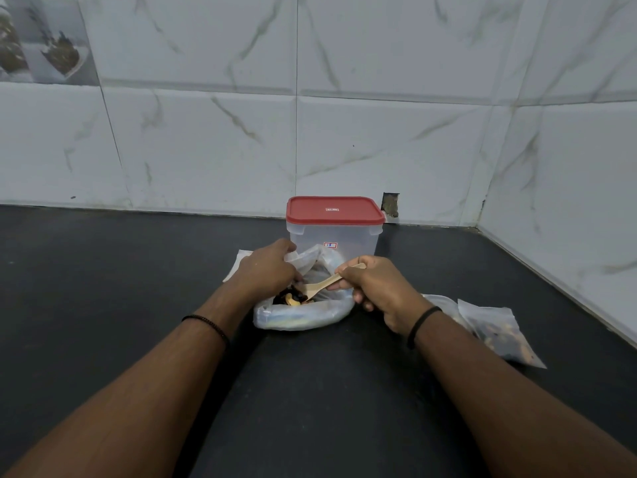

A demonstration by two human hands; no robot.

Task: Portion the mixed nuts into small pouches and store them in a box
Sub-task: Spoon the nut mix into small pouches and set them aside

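- One filled pouch (501, 331) at least lies on the dark tabletop (103, 288) just right of the right hand (375, 291), with dark and pale nuts showing through the plastic; a second clear edge peeks out beside the wrist, but I cannot tell whether that is another pouch.
- Some flat white plastic (238, 267) shows on the far side of the left hand (269, 270), possibly spare pouches; too hidden to say.
- Portioning looks only part done: the big plastic bag (303, 315) between the hands holds nuts (293, 299) in its open mouth.
- Storing has not begun, as I judge it: the clear box (334, 232) beyond both hands stands shut under its red lid (334, 210), and nothing can be seen inside it.
- Left hand: knuckles up, fingers curled down and gripping the far-left rim of the bag, keeping the mouth open.
- Right hand: fingers and thumb pinch the handle of a pale wooden spoon (324, 284), whose bowl points left and down into the nuts.
- Both forearms reach forward from the bottom corners, each wrist wearing a thin black band.
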